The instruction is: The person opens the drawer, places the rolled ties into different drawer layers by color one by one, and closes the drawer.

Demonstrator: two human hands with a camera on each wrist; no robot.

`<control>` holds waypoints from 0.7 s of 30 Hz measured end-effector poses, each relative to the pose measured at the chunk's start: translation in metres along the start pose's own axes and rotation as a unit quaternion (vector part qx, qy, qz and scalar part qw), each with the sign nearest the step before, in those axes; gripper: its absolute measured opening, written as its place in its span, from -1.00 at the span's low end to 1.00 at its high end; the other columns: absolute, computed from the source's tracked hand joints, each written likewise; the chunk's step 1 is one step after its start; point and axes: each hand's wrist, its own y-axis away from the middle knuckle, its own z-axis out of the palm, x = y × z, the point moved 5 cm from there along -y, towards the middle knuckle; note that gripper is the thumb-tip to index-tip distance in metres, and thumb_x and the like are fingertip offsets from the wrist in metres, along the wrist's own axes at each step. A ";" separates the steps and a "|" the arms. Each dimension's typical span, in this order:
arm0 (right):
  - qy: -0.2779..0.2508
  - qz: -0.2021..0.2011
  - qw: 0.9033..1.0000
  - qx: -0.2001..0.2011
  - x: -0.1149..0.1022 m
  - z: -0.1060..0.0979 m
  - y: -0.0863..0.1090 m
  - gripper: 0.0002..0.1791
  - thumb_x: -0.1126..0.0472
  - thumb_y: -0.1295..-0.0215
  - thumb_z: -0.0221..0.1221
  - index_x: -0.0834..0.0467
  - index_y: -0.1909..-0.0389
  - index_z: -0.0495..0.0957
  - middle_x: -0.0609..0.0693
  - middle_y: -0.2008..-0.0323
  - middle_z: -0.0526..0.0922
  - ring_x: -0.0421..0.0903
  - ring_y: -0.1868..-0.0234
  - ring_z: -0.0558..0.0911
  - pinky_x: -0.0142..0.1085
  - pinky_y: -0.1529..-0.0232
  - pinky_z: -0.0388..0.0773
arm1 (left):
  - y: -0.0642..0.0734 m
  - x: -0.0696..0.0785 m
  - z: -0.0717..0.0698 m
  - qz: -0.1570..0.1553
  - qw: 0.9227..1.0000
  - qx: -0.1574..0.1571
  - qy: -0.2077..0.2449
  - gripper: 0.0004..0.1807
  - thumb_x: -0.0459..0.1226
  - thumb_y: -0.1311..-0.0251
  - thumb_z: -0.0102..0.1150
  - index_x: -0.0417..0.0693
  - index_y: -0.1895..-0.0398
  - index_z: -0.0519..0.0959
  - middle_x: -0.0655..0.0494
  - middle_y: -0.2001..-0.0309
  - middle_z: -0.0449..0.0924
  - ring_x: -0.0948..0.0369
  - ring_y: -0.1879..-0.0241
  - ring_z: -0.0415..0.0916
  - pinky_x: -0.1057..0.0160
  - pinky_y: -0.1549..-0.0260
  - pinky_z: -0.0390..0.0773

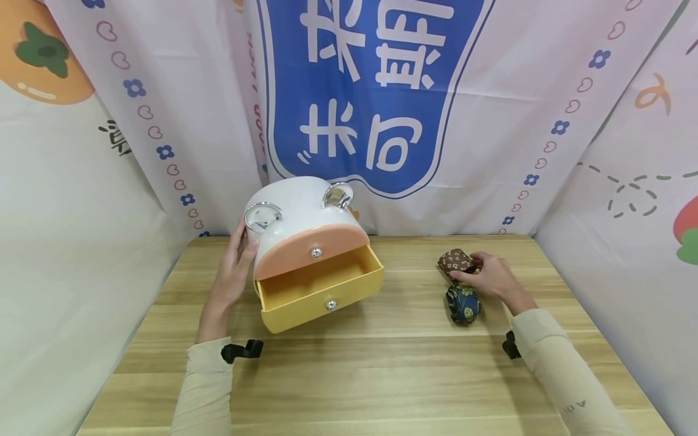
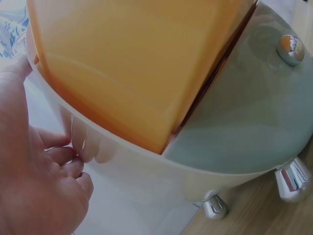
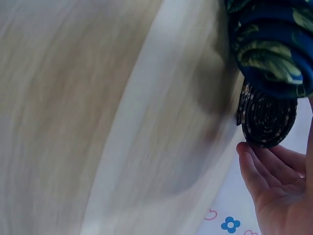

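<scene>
A round white cabinet (image 1: 294,206) with two silver ear-shaped loops stands at the left back of the table. Its yellow drawer (image 1: 305,313) is pulled out and bare inside, below a closed peach drawer (image 1: 305,249). The left wrist view shows a grey-green drawer (image 2: 234,112) lower down. My left hand (image 1: 233,272) rests against the cabinet's left side, fingers partly hidden behind it. At the right, my right hand (image 1: 495,278) pinches a brown patterned cloth roll (image 1: 455,260) between thumb and fingers. A blue floral cloth roll (image 1: 463,304) lies just in front of it.
The wooden table (image 1: 349,375) ends at a white printed curtain (image 1: 480,181) behind, with more printed cloth at both sides. Short silver feet (image 2: 215,207) hold the cabinet up. Black straps (image 1: 242,350) sit on both wrists.
</scene>
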 end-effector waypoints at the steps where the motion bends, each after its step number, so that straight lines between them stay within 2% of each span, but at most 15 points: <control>1: 0.003 -0.002 1.000 0.003 -0.001 0.001 -0.001 0.11 -0.41 -0.27 0.33 0.47 -0.44 0.36 0.50 -0.30 0.55 0.45 -0.30 0.56 0.30 -0.39 0.50 | 0.000 0.000 0.000 0.000 1.000 0.000 -0.001 -0.23 -0.14 -0.65 -0.10 0.07 -0.76 -0.16 0.10 -0.76 -0.31 0.08 -0.75 -0.33 -0.01 -0.73 -0.22; 10: 0.024 -0.008 1.000 0.009 -0.002 0.006 -0.006 0.11 -0.42 -0.27 0.32 0.47 -0.42 0.38 0.52 -0.29 0.54 0.47 -0.29 0.56 0.31 -0.36 0.53 | 0.000 -0.003 -0.001 -0.010 1.000 -0.001 -0.002 -0.22 -0.10 -0.65 -0.11 0.08 -0.76 -0.18 0.11 -0.76 -0.33 0.08 -0.75 -0.33 0.12 -0.73 -0.21; 14: 0.019 -0.008 1.000 0.010 -0.001 0.007 -0.007 0.12 -0.43 -0.26 0.32 0.47 -0.42 0.38 0.52 -0.29 0.55 0.46 -0.28 0.56 0.31 -0.35 0.53 | 0.000 -0.003 -0.001 -0.004 1.000 -0.002 0.003 -0.23 -0.13 -0.65 -0.10 0.08 -0.76 -0.17 0.11 -0.76 -0.32 0.09 -0.75 -0.33 0.08 -0.73 -0.22; 21: 0.017 -0.003 1.000 0.010 -0.001 0.007 -0.009 0.13 -0.44 -0.25 0.33 0.46 -0.43 0.38 0.51 -0.28 0.56 0.45 -0.28 0.57 0.30 -0.35 0.54 | 0.000 -0.003 -0.001 -0.001 1.000 -0.003 -0.005 -0.23 -0.12 -0.65 -0.11 0.09 -0.76 -0.17 0.10 -0.76 -0.32 0.07 -0.75 -0.33 0.27 -0.71 -0.18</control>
